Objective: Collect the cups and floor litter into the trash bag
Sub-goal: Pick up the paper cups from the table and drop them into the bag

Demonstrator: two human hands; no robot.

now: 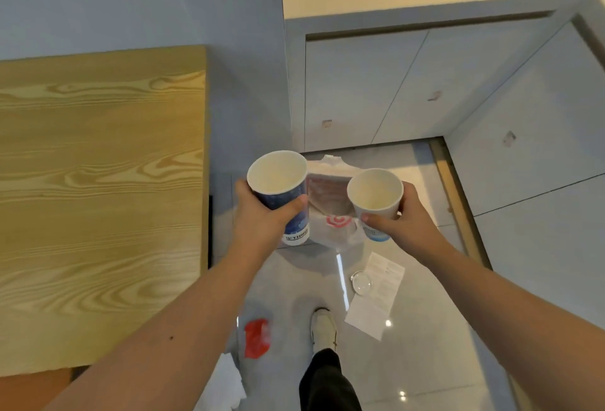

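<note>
My left hand (pixel 262 217) grips a dark blue paper cup (pixel 278 184), held upright and empty inside. A smaller white and light blue paper cup (pixel 375 194) is gripped by my right hand (pixel 401 219). Both cups hover above a translucent white trash bag (pixel 330 201) with a red logo that stands open on the tiled floor between them. On the floor nearer to me lie a red wrapper (pixel 257 338), a white receipt (pixel 376 296), a clear plastic lid (pixel 361 283) and a crumpled white tissue (pixel 226 381).
A wooden table (pixel 98 197) fills the left side, its edge next to my left arm. White cabinet doors (pixel 409 89) stand behind the bag and along the right. My shoe and dark trouser leg (pixel 324 345) are on the glossy grey tiles (pixel 425 378).
</note>
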